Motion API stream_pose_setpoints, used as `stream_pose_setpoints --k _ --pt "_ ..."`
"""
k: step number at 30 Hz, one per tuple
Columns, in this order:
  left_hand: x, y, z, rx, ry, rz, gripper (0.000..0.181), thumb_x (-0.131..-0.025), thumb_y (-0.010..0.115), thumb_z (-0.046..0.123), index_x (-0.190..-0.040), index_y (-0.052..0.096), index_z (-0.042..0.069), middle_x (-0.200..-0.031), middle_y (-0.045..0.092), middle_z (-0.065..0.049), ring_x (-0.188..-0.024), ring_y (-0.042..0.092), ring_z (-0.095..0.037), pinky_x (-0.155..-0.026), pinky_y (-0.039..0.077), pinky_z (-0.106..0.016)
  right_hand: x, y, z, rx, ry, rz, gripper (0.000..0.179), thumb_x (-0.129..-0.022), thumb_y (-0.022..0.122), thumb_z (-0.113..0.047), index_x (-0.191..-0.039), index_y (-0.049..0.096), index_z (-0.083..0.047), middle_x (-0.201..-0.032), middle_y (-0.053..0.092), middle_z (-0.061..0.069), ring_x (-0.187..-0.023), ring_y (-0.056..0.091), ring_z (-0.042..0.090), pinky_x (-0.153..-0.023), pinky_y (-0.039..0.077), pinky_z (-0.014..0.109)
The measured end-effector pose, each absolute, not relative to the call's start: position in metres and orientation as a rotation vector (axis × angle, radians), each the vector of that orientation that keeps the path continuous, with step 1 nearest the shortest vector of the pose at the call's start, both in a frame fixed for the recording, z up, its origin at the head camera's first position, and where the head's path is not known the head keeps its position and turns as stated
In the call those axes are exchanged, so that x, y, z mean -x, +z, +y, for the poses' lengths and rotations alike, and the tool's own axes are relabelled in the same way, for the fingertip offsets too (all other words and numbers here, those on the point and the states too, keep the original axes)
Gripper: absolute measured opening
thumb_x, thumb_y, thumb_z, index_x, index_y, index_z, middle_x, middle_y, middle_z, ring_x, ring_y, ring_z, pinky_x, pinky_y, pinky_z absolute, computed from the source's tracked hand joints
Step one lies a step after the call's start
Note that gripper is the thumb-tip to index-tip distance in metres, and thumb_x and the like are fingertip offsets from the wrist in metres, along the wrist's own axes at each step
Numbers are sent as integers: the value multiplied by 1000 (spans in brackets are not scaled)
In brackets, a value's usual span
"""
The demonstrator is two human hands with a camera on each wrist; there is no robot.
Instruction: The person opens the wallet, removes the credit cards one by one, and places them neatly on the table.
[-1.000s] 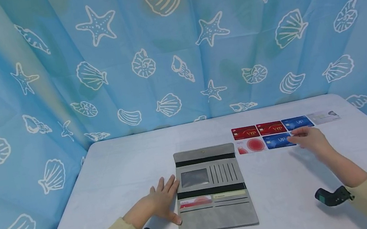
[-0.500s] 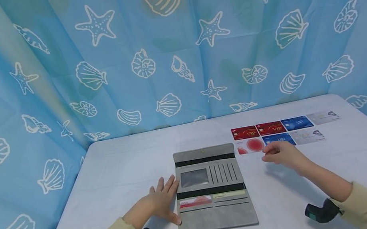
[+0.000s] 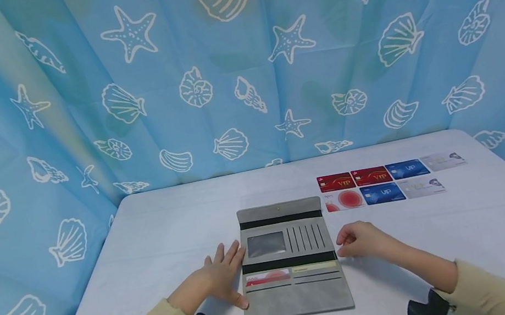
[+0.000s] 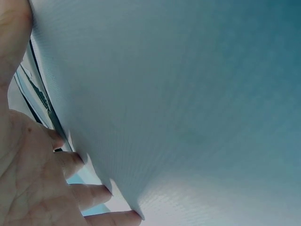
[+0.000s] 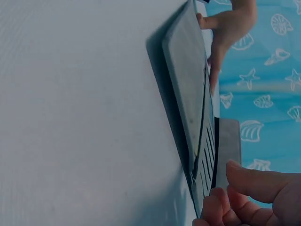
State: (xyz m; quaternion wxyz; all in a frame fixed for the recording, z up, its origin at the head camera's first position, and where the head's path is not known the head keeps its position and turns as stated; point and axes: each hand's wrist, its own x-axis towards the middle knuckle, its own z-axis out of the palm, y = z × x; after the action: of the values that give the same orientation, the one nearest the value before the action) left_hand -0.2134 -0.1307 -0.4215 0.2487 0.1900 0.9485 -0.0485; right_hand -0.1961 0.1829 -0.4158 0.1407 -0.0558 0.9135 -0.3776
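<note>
A grey wallet (image 3: 299,301) lies unfolded on the table, showing a clear window and rows of card slots. Two cards poke out of its lower slots: a red-and-white card (image 3: 267,277) and a pale yellow card (image 3: 314,267). My left hand (image 3: 219,277) rests at the wallet's left edge with fingers spread. Beside the right edge is my right hand (image 3: 361,239), fingers loosely bent; in the right wrist view thumb and fingers (image 5: 214,205) stand apart with nothing visible between them. Whether it touches the wallet I cannot tell.
Two rows of cards lie behind and right of the wallet: red VIP cards (image 3: 335,182), blue VIP cards (image 3: 383,193), pale silver cards (image 3: 422,187) and a white card with a red circle (image 3: 343,199). A blue shell-patterned curtain (image 3: 238,70) hangs behind the white table (image 3: 168,222).
My right hand has moved from the cards left and nearer to the wallet's right edge, uncovering the blue and silver cards. The left hand and the wallet stay put.
</note>
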Motion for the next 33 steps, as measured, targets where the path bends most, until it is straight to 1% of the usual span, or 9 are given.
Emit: stream_pose_setpoints --k 8,17,26,33 --pt "211 -421 -132 -531 -116 2591 116 -59 73 62 -146 14 11 -154 8 -8 -139 6 -39 -105 19 -60 189 -423 170 181 -1064 2569 15 -75 74 -9 -79 61 -4 -68 53 2 -59 48 14 -56 47 24" --pt "213 -422 -132 -532 -128 2588 117 -59 73 63 -146 13 12 -154 7 -8 -139 6 -39 -105 18 -60 186 -427 167 199 -1008 2587 15 -75 74 -10 -69 61 -7 -59 51 1 -55 46 12 -52 41 20" --pt "213 -421 -132 -530 -104 2585 117 -59 73 62 -146 12 11 -154 7 -9 -139 5 -39 -105 17 -60 189 -424 165 230 -924 2544 13 -78 72 -10 -70 61 -8 -60 50 1 -57 47 12 -55 42 21" --pt "214 -422 -132 -523 -112 2581 118 -59 73 62 -146 12 12 -154 6 -8 -139 5 -39 -105 17 -60 193 -423 168 312 -931 2492 12 -80 70 -12 -73 61 -8 -61 50 0 -57 46 12 -53 39 21"
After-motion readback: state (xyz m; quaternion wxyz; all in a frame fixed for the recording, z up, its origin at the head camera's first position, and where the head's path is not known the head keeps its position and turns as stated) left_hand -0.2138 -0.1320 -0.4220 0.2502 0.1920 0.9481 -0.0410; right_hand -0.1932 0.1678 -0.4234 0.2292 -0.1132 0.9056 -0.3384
